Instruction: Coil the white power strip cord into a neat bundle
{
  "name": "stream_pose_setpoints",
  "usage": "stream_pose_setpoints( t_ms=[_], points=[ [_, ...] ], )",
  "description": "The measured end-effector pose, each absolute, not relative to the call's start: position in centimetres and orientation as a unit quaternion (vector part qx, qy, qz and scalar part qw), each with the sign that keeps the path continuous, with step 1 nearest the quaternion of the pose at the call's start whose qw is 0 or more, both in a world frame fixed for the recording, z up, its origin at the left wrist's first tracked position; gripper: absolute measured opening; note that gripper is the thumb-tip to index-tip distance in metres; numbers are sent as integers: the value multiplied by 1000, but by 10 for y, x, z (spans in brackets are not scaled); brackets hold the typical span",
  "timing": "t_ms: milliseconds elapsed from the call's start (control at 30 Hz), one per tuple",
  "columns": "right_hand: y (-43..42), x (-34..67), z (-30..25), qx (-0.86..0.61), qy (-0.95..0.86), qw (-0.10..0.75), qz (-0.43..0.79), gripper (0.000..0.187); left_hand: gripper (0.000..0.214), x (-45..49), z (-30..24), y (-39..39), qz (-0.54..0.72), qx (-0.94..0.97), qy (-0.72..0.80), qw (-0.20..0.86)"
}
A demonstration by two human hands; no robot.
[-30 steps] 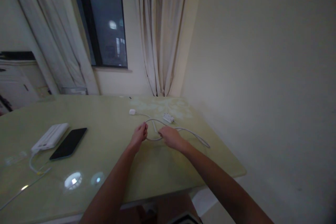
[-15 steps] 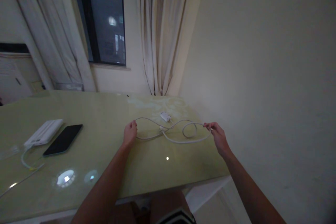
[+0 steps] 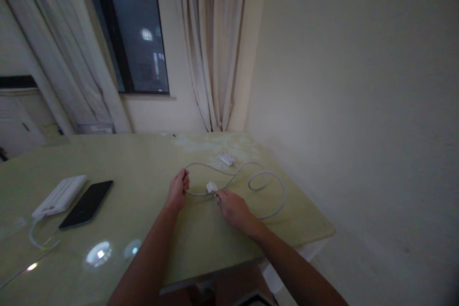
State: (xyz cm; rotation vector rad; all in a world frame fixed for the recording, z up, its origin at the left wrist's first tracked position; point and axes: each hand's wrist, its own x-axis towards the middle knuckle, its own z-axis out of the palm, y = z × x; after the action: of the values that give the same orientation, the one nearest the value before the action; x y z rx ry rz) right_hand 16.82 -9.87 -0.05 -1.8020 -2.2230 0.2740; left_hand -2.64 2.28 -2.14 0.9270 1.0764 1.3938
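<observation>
A white cable (image 3: 276, 206) lies in loops on the pale green table (image 3: 150, 162). My left hand (image 3: 178, 190) is curled around the cable's left bend. My right hand (image 3: 231, 208) pinches the cable just behind its small white plug (image 3: 211, 186), which lies between my two hands. A small white adapter block (image 3: 227, 158) sits farther back, joined to the cable.
A white power bank (image 3: 59, 196) and a black phone (image 3: 86, 203) lie on the table's left, with a thin cable (image 3: 36, 241) trailing from them. A curtain (image 3: 211, 43) and dark window (image 3: 132, 28) stand behind. The wall (image 3: 358, 81) runs along the table's right edge.
My right hand left the cable's far right loop and came back to the middle, pinching the cable near the plug. My left hand has stayed on the left bend.
</observation>
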Motion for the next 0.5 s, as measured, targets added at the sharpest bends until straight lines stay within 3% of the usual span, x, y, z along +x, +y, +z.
stream_pose_setpoints(
  t_ms=[67, 200, 333, 400, 500],
  points=[
    [-98, 174, 12, -554, -784, 224, 168, 29, 54, -30, -18, 25, 607, 374, 447, 540],
    [-112, 217, 87, -475, -684, 493, 253, 25, 60, -33, -12, 24, 662, 343, 458, 484],
    [-120, 278, 194, -370, -515, 766, 107, 18, 58, -35, -8, 16, 683, 438, 477, 338],
    [-122, 310, 244, -304, -496, 813, -16, 16, 56, -37, -5, 11, 678, 486, 474, 282],
    [-128, 360, 307, -265, -466, 819, -206, 26, 54, -38, 1, 1, 686, 551, 442, 173]
  ],
)
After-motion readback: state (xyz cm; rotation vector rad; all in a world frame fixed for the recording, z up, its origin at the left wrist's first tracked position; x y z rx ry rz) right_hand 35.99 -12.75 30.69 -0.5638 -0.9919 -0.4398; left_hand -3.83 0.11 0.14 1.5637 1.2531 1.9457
